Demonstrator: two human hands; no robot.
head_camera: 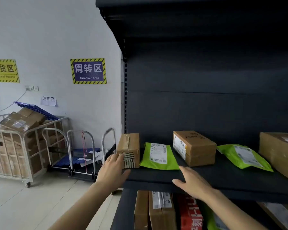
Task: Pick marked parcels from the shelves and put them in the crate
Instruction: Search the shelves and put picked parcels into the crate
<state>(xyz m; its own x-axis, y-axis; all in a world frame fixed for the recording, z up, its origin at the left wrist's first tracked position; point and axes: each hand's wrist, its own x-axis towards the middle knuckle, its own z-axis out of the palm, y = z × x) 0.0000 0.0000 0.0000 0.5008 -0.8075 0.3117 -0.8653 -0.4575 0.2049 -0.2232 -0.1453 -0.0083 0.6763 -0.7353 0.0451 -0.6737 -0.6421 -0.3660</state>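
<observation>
1. A person's left hand [113, 170] reaches the small cardboard box [129, 146] at the left end of the dark shelf [206, 176], fingers straight, tips at its striped front, gripping nothing.
2. The right hand [192, 185] hovers over the shelf's front edge, fingers spread and empty, near a green mailing bag [158, 156].
3. Further right lie a brown box [194, 147], a second green bag [243, 156] and a large carton [279, 151].

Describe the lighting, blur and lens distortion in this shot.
Head view: the white wall is evenly bright, while the shelf unit sinks into deep shadow in its upper bay. The wide lens bows its top edge. The left hand looks smeared beside the taped box, and the left green mailer has a label too soft to read.
</observation>
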